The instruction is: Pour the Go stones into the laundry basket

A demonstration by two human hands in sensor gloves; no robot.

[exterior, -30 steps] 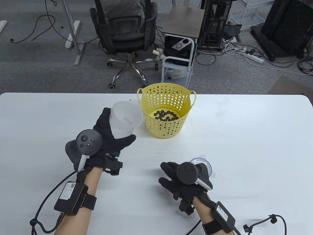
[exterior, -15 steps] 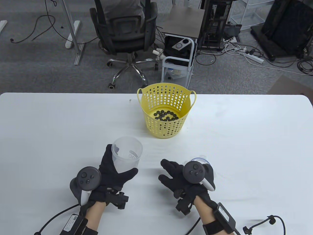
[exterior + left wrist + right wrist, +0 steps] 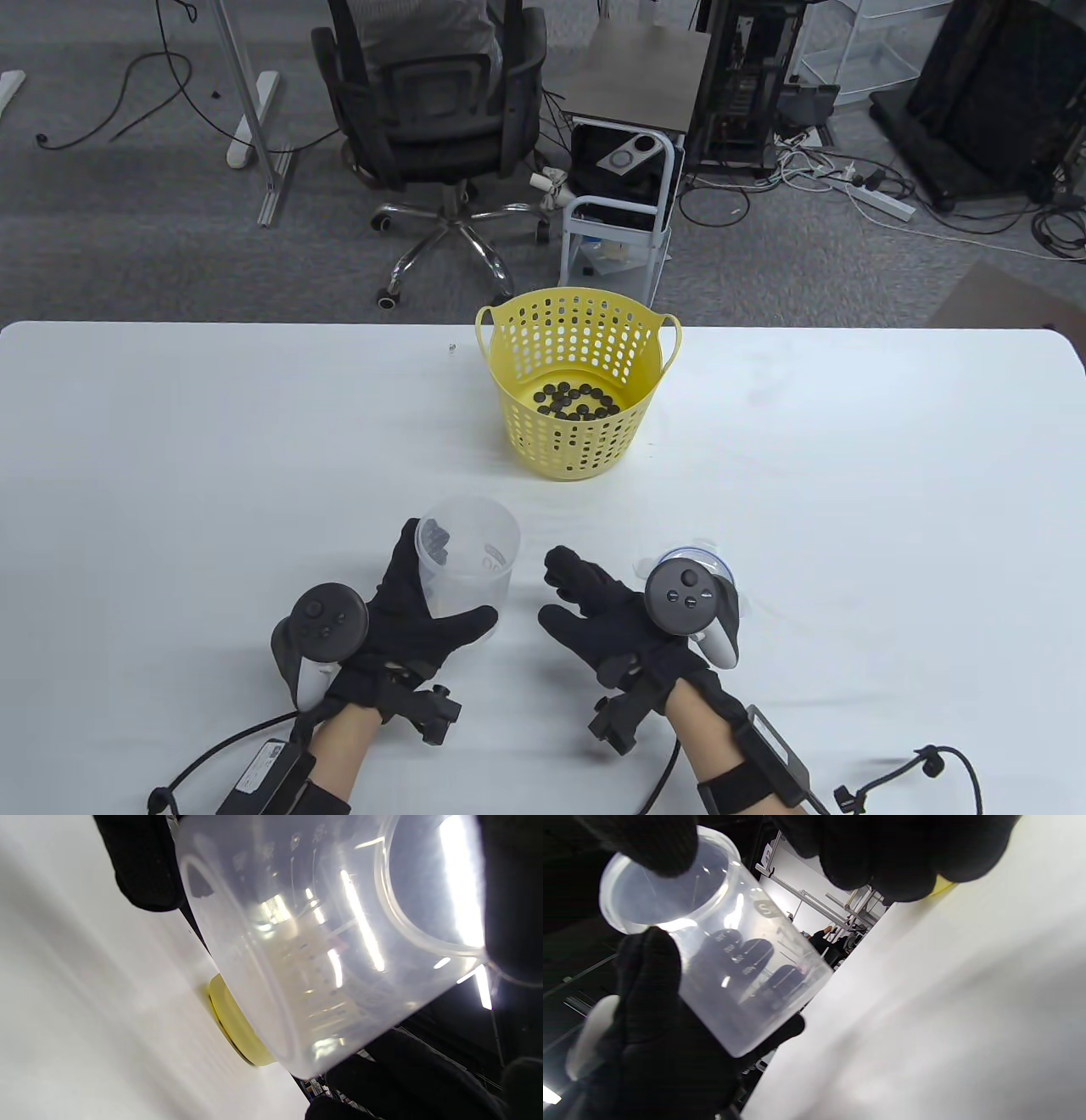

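Table view: my left hand (image 3: 407,603) grips the clear measuring cup (image 3: 467,556) near the table's (image 3: 848,509) near edge, upright and apparently empty. My right hand (image 3: 611,611) hovers beside it, fingers spread, gripping nothing. The Go stones (image 3: 575,402) lie in the yellow laundry basket (image 3: 577,340) at the far edge. Judgement: pouring looks complete; lower the cup level, then release.

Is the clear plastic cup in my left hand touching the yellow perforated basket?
Apart. The table view shows the clear plastic cup gripped by the left hand, with bare white table between it and the yellow perforated basket.
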